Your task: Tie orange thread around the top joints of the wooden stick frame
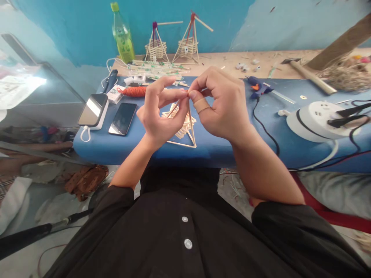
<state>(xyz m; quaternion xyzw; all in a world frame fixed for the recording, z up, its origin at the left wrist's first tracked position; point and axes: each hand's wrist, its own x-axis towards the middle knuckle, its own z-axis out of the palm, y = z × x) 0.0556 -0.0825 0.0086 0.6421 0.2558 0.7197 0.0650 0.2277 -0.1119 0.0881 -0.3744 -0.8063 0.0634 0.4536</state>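
Note:
A small pyramid-shaped frame of thin wooden sticks (190,143) stands on the blue tabletop in front of me, with stacked sticks inside its base. My left hand (165,112) pinches the top of the frame, where its sticks meet. My right hand (223,102) is closed at the same tip, thumb against forefinger, touching the left fingertips; what it pinches is too small to make out. A tan band (202,105) wraps the right thumb. Partly behind my left hand lies a spindle of orange thread (135,91).
Two similar stick models (156,48) stand at the wall beside a green bottle (123,38). Left are two phones (123,119). A blue glue gun (257,87), a hammer (313,77) and a white power socket block (311,121) with cables lie right. Loose sticks (159,68) lie behind my hands.

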